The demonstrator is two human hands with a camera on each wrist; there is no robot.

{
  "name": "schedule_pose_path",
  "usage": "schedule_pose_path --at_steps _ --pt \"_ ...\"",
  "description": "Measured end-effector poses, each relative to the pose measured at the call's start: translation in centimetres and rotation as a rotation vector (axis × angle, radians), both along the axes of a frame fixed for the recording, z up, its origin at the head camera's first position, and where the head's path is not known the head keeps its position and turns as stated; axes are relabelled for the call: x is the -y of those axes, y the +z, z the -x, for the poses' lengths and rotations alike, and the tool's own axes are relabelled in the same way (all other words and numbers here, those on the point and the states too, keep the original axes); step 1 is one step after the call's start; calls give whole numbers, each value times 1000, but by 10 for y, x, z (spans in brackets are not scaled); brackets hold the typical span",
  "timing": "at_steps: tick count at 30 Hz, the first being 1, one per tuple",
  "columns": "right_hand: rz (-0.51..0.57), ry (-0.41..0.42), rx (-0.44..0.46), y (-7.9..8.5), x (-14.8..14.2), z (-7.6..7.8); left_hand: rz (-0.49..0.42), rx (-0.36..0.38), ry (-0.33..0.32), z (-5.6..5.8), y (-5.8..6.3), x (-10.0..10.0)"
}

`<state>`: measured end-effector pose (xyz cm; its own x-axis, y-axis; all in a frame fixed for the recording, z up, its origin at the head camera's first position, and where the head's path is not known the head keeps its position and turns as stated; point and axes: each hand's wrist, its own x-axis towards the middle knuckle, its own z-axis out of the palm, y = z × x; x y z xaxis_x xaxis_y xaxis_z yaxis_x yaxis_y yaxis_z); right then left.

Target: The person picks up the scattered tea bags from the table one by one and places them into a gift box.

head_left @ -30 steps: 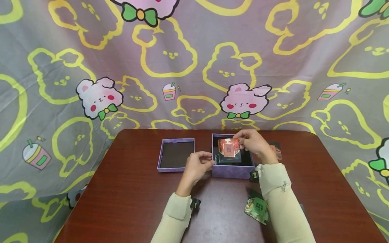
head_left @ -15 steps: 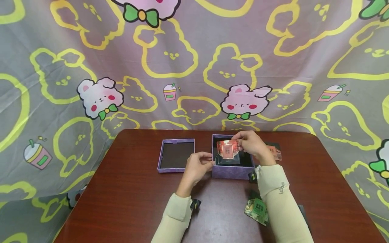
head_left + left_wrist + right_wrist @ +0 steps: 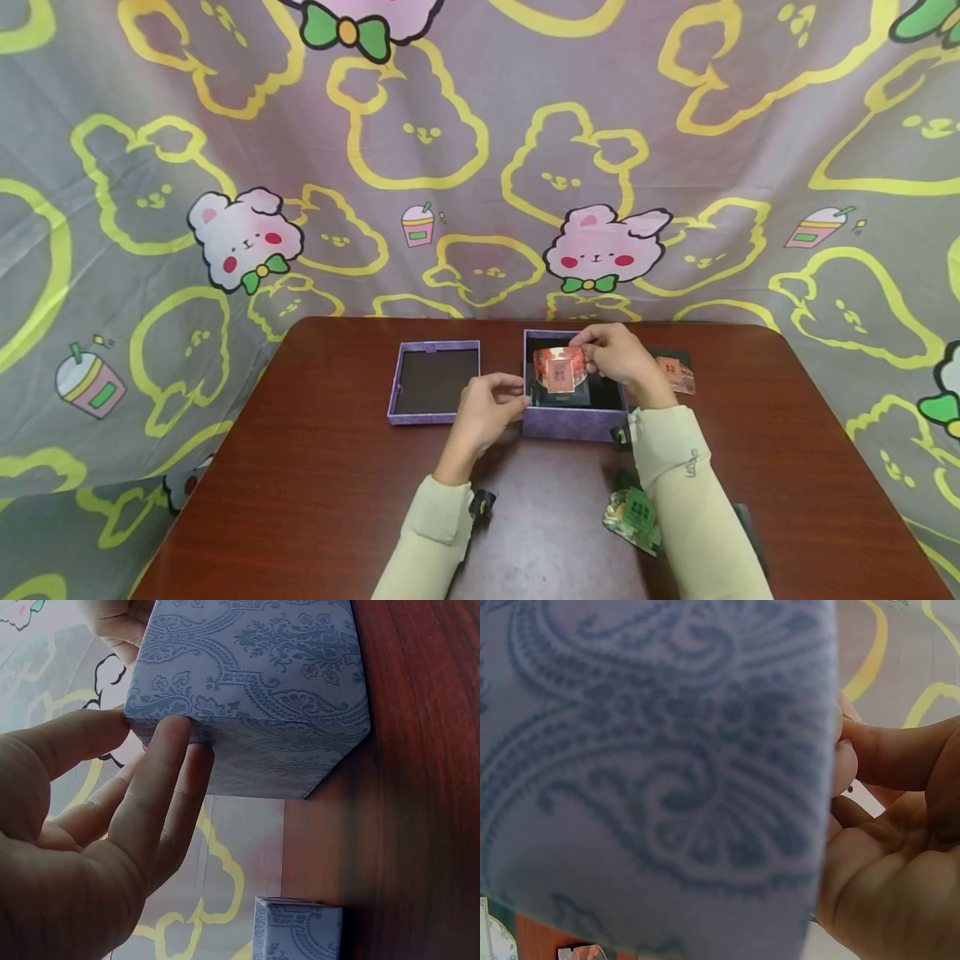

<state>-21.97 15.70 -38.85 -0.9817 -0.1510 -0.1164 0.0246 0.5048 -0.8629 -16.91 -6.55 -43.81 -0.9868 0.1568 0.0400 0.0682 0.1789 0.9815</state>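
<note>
Red packet (image 3: 561, 372): one, pinched by right hand (image 3: 622, 358); left hand (image 3: 486, 406), spread, touches one box (image 3: 573, 426).

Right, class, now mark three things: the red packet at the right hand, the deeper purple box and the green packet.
Red packet (image 3: 560, 377): head view, its pink label.
Deeper purple box (image 3: 573, 424): head view, its front wall.
Green packet (image 3: 634, 517): head view, its printed front.

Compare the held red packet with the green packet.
The red packet is held by the right hand at the opening of the purple box; the green packet lies unheld on the table. In the head view, the red packet looks nearly straight, the green packet askew. Both carry a printed label.
</note>
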Motion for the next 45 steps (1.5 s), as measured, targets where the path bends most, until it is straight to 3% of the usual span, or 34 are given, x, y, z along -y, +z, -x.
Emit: schedule_pose_path --at_steps 7,17,25,35,45 --pt "-164 -49 -23 -1 7 -1 -15 22 -9 1 2 -1" --pt "-364 -27 -141 -4 20 -2 -20 19 -14 0 8 0" --pt "-415 -31 -139 -7 28 -4 -20 19 -15 1 3 0" --pt "-507 -9 -76 -18 30 -1 -21 18 -12 1 1 -1" --pt "-536 -25 -101 -20 34 -2 -23 19 -10 1 1 -1"
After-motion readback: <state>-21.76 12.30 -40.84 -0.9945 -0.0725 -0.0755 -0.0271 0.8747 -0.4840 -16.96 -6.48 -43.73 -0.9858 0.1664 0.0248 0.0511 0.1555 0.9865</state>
